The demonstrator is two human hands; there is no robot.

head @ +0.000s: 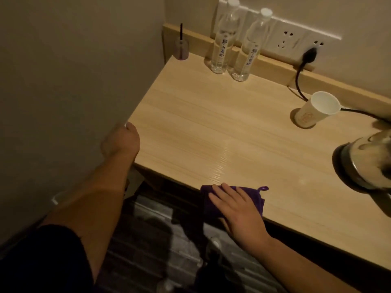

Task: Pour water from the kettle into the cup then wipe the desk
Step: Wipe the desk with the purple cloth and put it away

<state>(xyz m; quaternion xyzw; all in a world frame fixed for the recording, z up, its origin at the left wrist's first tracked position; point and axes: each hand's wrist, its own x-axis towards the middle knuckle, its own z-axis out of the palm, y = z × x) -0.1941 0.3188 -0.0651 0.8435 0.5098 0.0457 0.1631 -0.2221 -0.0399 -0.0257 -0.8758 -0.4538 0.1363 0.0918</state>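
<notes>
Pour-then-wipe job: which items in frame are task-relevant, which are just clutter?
Part of the job:
- kettle, at the right edge
- paper cup
- purple cloth under the right hand
- desk

Just lying about:
- two water bottles at the back
- small jar with a stick
- plug and cord

The left hand rests at the desk's left edge.

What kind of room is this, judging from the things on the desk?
Probably a hotel room, though that is a guess. On the wooden desk stand two sealed water bottles, a paper cup and an electric kettle, with a wall socket panel right behind them.
</notes>
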